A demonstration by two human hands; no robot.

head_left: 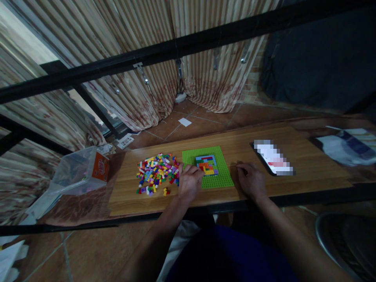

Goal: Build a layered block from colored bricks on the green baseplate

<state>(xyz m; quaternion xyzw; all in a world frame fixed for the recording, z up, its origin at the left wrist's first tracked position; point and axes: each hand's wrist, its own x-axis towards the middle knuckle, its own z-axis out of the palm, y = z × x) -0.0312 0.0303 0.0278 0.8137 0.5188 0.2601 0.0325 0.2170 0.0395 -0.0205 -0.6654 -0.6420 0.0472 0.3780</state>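
Apparent brick-setting, the next move calling for careful alignment: left hand [190,181], fingers narrow, at eight o'clock of a multicoloured brick panel [207,166] on a green plastic baseplate [224,174]; right hand [252,180] curled at three, holds unclear

Bare wood runs from the far edge of the bench [317,170] to the near edge between the green plate [221,174] and the phone [273,157], but the right hand [252,182] blocks its near part. More room lies right of the phone. Along the far edge, a narrow strip passes behind the plate. Toward the left edge, the brick pile [157,170] bars the way, and the left hand [189,181] fills the gap between pile and built block [206,166].
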